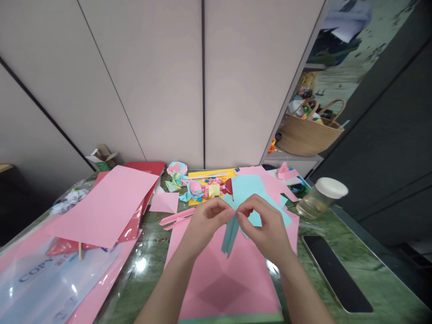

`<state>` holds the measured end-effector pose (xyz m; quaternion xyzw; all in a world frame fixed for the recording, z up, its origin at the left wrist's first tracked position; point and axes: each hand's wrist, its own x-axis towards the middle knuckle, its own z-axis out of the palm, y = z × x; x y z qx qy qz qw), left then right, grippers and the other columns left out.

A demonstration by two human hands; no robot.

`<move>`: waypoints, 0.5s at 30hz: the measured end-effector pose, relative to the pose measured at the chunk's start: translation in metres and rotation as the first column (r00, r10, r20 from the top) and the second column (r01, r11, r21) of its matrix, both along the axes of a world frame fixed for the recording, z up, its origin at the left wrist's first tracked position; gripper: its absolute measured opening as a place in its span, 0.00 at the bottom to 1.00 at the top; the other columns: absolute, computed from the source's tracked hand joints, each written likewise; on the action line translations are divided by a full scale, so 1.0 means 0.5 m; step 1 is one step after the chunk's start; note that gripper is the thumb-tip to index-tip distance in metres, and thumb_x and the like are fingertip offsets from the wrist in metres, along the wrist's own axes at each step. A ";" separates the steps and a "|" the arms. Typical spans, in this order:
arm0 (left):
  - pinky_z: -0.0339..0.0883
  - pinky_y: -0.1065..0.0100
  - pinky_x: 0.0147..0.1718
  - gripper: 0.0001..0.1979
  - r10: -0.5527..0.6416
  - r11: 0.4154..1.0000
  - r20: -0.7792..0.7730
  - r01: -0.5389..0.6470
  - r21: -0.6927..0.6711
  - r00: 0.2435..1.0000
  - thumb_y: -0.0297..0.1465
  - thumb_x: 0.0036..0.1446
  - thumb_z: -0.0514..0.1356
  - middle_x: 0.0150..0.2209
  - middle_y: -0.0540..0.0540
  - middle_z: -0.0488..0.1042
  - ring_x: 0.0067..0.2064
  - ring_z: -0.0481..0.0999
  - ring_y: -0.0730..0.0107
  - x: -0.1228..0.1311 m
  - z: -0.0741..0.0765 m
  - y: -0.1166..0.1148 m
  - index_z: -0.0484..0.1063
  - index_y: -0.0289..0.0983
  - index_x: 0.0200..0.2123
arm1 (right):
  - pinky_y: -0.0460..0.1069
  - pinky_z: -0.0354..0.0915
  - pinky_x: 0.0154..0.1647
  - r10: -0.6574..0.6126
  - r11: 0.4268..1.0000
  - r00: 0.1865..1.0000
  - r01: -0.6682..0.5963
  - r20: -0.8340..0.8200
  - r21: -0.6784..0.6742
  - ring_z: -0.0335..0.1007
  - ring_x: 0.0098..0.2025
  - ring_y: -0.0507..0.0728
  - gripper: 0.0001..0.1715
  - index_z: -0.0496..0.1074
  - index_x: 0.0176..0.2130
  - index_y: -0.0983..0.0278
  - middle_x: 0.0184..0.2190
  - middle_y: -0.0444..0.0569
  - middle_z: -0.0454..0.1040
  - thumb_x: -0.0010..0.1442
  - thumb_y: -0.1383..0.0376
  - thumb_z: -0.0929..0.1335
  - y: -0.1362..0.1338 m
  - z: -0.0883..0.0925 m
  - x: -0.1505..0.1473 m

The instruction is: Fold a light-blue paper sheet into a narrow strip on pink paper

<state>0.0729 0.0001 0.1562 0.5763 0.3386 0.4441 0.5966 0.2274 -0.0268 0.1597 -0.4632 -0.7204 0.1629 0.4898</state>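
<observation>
Between my two hands hangs a narrow folded strip of light blue paper (pixel 230 236), its lower end tilted down to the left. My left hand (pixel 212 219) pinches its upper end with thumb and forefinger. On the other side of that end, my right hand (pixel 261 222) also pinches it, fingertips almost meeting the left ones. Below lies a large pink sheet (pixel 226 283). Just behind my hands are light blue sheets (pixel 249 186). Two folded pink paper strips (pixel 177 217) lie left of my left hand.
Pink sheets (pixel 111 202) and a plastic paper wrapper (pixel 67 279) cover the left side. Folded paper flowers (pixel 193 190) sit at the back by a yellow sheet (pixel 199 174). On the right are a phone (pixel 335 272) and a white-lidded jar (pixel 320 198). A cabinet wall (pixel 162 90) closes the back.
</observation>
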 end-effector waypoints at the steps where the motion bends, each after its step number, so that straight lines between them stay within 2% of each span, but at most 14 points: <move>1: 0.62 0.71 0.33 0.10 0.001 1.000 -0.003 -0.001 -0.005 1.000 0.36 0.53 0.61 0.26 0.52 0.66 0.30 0.67 0.75 0.000 0.002 -0.001 0.69 0.35 0.26 | 0.48 0.60 0.30 0.000 1.000 1.000 0.000 -0.001 0.001 0.62 0.29 0.52 0.06 0.65 0.27 0.61 0.25 0.42 0.64 0.55 0.71 0.65 0.000 0.001 0.000; 15: 0.62 0.73 0.30 0.08 -0.008 0.996 0.081 0.015 -0.089 0.997 0.32 0.48 0.66 0.24 0.52 0.69 0.29 0.68 0.76 0.004 -0.002 -0.003 0.71 0.35 0.25 | 0.46 0.57 0.30 0.001 0.999 1.000 0.000 -0.018 0.047 0.60 0.30 0.49 0.08 0.62 0.28 0.62 0.26 0.41 0.63 0.58 0.72 0.64 -0.003 0.001 -0.006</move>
